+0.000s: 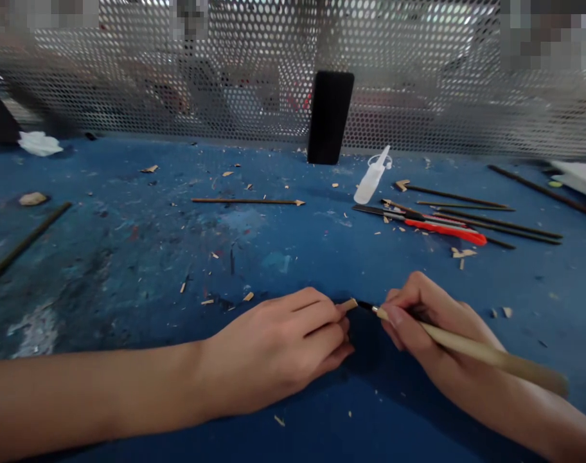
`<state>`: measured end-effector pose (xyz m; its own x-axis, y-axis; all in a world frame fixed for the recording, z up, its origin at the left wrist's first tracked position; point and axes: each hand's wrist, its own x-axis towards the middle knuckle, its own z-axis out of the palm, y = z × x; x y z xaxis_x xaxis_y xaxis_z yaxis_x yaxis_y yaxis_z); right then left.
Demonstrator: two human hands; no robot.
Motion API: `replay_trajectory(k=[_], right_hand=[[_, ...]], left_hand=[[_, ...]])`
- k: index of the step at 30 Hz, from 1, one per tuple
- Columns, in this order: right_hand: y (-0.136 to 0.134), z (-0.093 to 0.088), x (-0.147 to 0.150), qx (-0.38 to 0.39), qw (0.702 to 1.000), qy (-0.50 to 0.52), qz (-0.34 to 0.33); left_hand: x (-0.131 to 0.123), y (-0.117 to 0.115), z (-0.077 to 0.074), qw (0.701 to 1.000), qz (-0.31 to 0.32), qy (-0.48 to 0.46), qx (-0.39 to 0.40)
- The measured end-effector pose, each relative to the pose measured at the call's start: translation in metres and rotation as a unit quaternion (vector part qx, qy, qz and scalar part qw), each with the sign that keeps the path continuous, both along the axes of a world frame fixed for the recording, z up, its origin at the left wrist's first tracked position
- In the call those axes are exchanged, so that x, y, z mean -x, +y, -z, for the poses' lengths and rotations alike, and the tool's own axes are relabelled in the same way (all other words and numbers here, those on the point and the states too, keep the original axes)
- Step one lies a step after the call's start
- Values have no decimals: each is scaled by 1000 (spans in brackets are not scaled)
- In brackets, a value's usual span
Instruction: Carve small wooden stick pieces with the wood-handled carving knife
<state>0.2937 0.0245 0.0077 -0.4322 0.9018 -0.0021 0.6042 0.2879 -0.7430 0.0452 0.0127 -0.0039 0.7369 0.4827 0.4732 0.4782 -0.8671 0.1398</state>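
My left hand is closed, pinching a small piece of pale wood whose end sticks out past the fingertips. In my right hand is a carving tool with a thick, light wooden handle, held like a pen. Its thin dark tip points left and meets, or nearly meets, the end of the wood. Both hands are low over the blue tabletop. Most of the wood piece is hidden by my left fingers.
Beyond my right hand lie a red-handled craft knife, several thin dark sticks and a white glue bottle. A stick with a pointed tip lies mid-table. A black phone leans on the perforated metal screen. Wood chips are scattered about.
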Motion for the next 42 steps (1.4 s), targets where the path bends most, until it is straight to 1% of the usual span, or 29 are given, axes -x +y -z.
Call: replay_trajectory(k=[5, 9, 15, 18, 22, 29, 33, 38, 42], right_hand=[[1, -2, 0, 19, 1000, -3, -3], [1, -4, 1, 15, 1000, -11, -5], [1, -2, 1, 17, 1000, -9, -16], [-1, -2, 4, -12, 999, -12, -35], [-2, -6, 10, -56, 996, -45, -55], [-3, -12, 12, -76, 988, -104, -82], [-4, -9, 8, -76, 986, -115, -94], [-6, -2, 9, -117, 979, -116, -119], [-7, -1, 11, -113, 982, -109, -108]], left_hand=[[0, 0, -1, 1000, 0, 0, 10], [1, 0, 1, 1000, 2, 1, 12], [1, 0, 2, 1000, 3, 7, 16], [1, 0, 4, 1000, 6, 8, 23], [2, -1, 5, 999, 5, 18, 29], [3, -2, 4, 999, 6, 33, 25], [4, -2, 5, 999, 5, 31, 20], [3, -2, 4, 999, 1, 26, 23], [2, -1, 2, 999, 10, 30, 6]])
